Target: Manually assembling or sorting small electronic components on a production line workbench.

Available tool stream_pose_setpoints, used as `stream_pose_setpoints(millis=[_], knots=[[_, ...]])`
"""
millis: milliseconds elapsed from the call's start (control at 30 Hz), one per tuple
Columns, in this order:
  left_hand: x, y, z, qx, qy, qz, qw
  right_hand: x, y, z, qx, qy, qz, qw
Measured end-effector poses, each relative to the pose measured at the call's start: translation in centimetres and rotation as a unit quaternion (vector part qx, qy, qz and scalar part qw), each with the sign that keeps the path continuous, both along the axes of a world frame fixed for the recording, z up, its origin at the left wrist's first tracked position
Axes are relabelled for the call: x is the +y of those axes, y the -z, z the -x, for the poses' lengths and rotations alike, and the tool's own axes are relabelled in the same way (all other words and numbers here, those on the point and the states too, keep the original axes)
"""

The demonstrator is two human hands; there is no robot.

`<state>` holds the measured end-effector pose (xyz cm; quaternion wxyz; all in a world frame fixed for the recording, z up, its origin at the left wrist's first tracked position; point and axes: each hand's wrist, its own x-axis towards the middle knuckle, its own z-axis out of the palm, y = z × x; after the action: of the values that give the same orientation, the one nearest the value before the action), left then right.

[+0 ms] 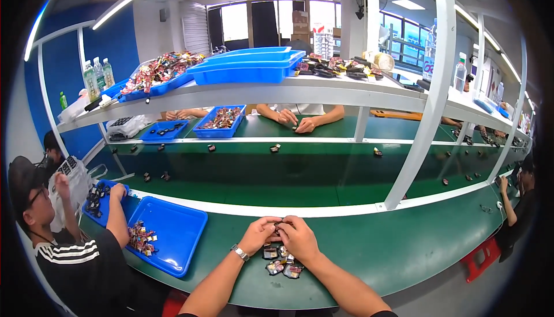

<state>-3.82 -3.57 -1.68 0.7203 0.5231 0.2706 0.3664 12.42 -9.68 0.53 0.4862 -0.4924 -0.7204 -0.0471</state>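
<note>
My left hand (259, 237), with a metal watch on its wrist, and my right hand (298, 237) meet over the green worktop (369, 248). Their fingers are closed together around one small dark electronic part (279, 226), mostly hidden by the fingertips. Just below the hands lies a small group of similar black-cased parts (276, 267) with pinkish and silvery faces, close together on the worktop. My right hand is nearest to them.
A blue tray (183, 219) holding a pile of small parts (141, 238) stands to the left, beside a seated co-worker (81, 259). Beyond a white rail runs a green conveyor belt (254, 173) carrying scattered parts. A slanted white post (424, 98) supports the loaded shelf (271, 91) above.
</note>
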Motion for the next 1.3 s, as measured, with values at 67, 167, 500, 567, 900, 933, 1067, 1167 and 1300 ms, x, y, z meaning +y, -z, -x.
stream_pose_setpoints(millis=[67, 167, 500, 567, 900, 933, 1067, 1167, 1300], knots=[[0.0, 0.0, 0.1, -0.003, 0.0, 0.0, 1.0, 0.2, -0.4, -0.3, -0.044, 0.0, -0.035, 0.998], [-0.1, 0.0, -0.1, -0.002, -0.003, 0.001, 1.0, 0.2, -0.1, -0.3, -0.07, 0.002, -0.054, 0.996], [-0.3, -0.1, -0.2, 0.019, -0.012, -0.002, 1.0, 0.4, 0.1, -0.2, -0.045, 0.01, -0.042, 0.998], [-0.3, -0.1, -0.4, 0.019, -0.012, 0.003, 1.0, 0.4, 0.1, -0.4, -0.035, 0.012, -0.036, 0.999], [-0.3, 0.2, -0.7, 0.036, -0.053, -0.057, 0.996, 0.7, 0.7, -0.9, 0.191, -0.072, 0.143, 0.968], [-0.3, 0.2, -0.8, 0.037, -0.054, -0.061, 0.996, 0.6, 0.7, -0.8, 0.192, -0.072, 0.144, 0.968], [-0.3, 0.4, -0.9, 0.048, -0.064, -0.087, 0.993, 0.8, 0.9, -0.5, 0.233, -0.058, 0.163, 0.957], [-0.4, 0.5, -1.1, 0.06, -0.071, -0.097, 0.991, 0.8, 1.0, -0.2, 0.268, -0.054, 0.177, 0.946], [-0.5, 0.8, -1.3, 0.058, -0.088, -0.131, 0.986, 0.5, 0.6, 0.3, 0.253, -0.041, 0.17, 0.952]])
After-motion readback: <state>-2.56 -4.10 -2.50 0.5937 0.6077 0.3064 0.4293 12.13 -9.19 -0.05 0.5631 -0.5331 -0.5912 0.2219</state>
